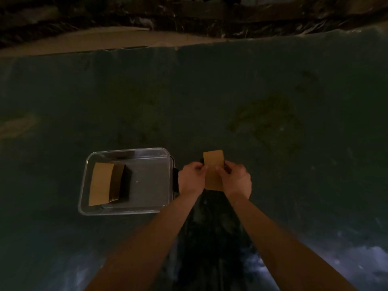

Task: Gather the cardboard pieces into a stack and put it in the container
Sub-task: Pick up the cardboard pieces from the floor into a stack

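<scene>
1. Brown cardboard is what both hands hold: the left hand and the right hand close on the two long sides of a small cardboard stack, thumbs on its top face. So each grip is clamped on the stack. I cannot tell how many pieces are in it, because only the top face shows.

2. The stack is above the dark surface, near its near edge and about the middle of its width. Whether this surface is a desk or a floor, I cannot tell. Whether the lower end of the stack touches it is also not clear.

3. Just beside the left hand, toward the left edge, stands the clear plastic container, open, with no lid on it. A dark latch is on the side that faces the hands.

4. Inside, in its left part, some cardboard in the container already lies, with a dark shadow beside it.

5. My judgement of the progress: the gathering looks finished, because no loose piece is visible on the surface. What is left is to carry the held stack over the rim and lay it inside.

6. No brand, label or writing can be read; the light is low.

7. At the far edge a pale flat board lies, not clear in this light.
</scene>
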